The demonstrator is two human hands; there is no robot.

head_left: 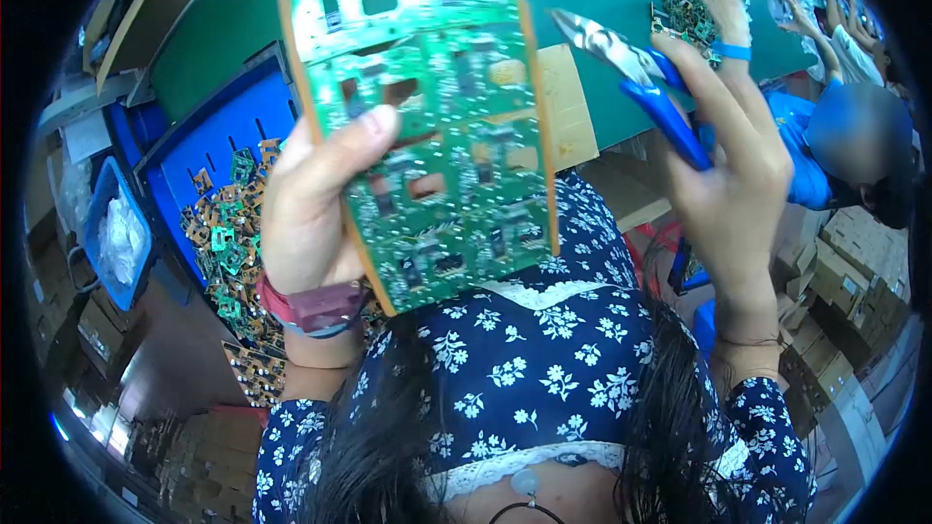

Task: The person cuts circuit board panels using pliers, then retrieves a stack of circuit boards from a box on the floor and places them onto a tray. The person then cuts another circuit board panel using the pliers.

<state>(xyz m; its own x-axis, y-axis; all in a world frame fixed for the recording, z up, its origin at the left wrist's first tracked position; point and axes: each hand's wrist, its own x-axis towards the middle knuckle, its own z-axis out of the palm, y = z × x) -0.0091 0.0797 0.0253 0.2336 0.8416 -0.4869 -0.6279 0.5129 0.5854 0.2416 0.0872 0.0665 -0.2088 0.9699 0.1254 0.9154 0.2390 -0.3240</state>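
My left hand (316,194) grips a green circuit board panel (456,150) by its left side, thumb lying on its face. The panel has several cut-out sections and orange-brown strips along both long edges. It is held up, tilted slightly, in front of my chest. To the right, my right hand (733,155) is wrapped round the blue handles of a pair of pliers (636,73). Their metal jaws point up and left, apart from the panel; whether the jaws are parted I cannot tell.
On the left, a blue tray (184,160) holds many small boards (228,247). A green table (233,19) spans the back, with a cardboard piece (568,102) and a board pile (684,15). A co-worker in blue (791,131) sits right. Cardboard boxes (845,272) stand beyond.
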